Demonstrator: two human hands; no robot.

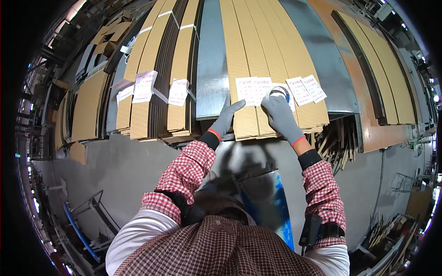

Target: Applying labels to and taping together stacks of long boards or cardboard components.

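Note:
My left hand [224, 118], in a grey glove, rests at the near left edge of a stack of long brown cardboard strips [267, 50]. Its thumb is spread over the top and its fingers stretch along the side. My right hand [282, 117], gloved too, is closed on a roll of tape [278, 92] with a whitish ring and some blue, above the same stack. Printed paper slips [247, 90] lie across the near part of the strips under and beside the roll. Two more slips [306, 89] overlap to its right. The right fingertips are partly hidden.
Strapped bundles of cardboard strips [149, 99] with paper slips stand at the left. A further stack [375, 69] lies at the right, past a grey metal surface [317, 60]. Thin offcuts [338, 142] poke out below. A blue-edged panel [267, 202] stands near my body.

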